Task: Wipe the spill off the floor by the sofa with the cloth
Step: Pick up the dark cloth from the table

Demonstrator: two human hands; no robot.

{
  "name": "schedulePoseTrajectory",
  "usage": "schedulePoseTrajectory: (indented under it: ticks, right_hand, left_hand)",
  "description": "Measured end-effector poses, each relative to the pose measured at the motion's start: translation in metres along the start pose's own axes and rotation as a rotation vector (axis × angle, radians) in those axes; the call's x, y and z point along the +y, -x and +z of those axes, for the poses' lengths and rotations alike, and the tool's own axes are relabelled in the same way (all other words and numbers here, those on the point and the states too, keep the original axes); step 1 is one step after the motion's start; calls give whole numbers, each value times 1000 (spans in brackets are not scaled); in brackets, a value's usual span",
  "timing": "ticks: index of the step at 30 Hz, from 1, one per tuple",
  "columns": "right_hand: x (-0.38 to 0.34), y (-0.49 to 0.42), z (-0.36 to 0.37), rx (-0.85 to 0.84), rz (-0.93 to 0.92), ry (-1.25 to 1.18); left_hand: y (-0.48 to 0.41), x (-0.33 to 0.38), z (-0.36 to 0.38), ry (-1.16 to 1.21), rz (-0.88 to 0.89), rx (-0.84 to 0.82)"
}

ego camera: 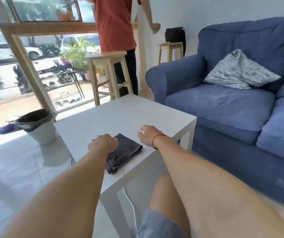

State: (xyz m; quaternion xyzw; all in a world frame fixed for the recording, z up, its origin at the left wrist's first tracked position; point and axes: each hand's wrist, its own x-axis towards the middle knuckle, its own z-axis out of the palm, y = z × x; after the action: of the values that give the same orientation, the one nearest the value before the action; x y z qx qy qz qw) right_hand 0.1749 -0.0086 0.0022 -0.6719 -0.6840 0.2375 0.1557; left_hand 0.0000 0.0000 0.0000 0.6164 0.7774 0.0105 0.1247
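A folded dark grey cloth [123,153] lies near the front corner of a white low table [120,115]. My left hand [102,142] rests on the cloth's far left corner, fingers curled onto its edge. My right hand [149,135], with a red thread on the wrist, hovers just right of the cloth, fingers apart and holding nothing. The blue sofa [223,107] stands to the right of the table. The floor strip between table and sofa is mostly hidden, and I see no spill from here.
A person in a red shirt [115,23] stands behind the table by a wooden stool [108,73]. A bin with a liner [38,126] sits on the tiled floor at left. A striped cushion [239,71] lies on the sofa. A white cable [131,205] runs under the table.
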Motion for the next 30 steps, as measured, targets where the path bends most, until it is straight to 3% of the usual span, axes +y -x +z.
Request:
schedulePoseTrajectory:
  ticks: [5,12,16,21,30]
  right_hand:
    - [-27,-5,32,-87,4,79]
    - [-39,-12,45,-157,56,18]
    - [-27,-4,30,-72,45,-175]
    - [24,11,-12,165,148,-458]
    - [155,71,-75,562,404,-508]
  left_hand:
    - [-2,-25,20,2,-173,-2]
    - [-5,-18,22,496,-276,20]
    - [0,12,31,319,-85,73]
    - [9,80,20,577,190,47]
    - [68,236,50,610,531,-53]
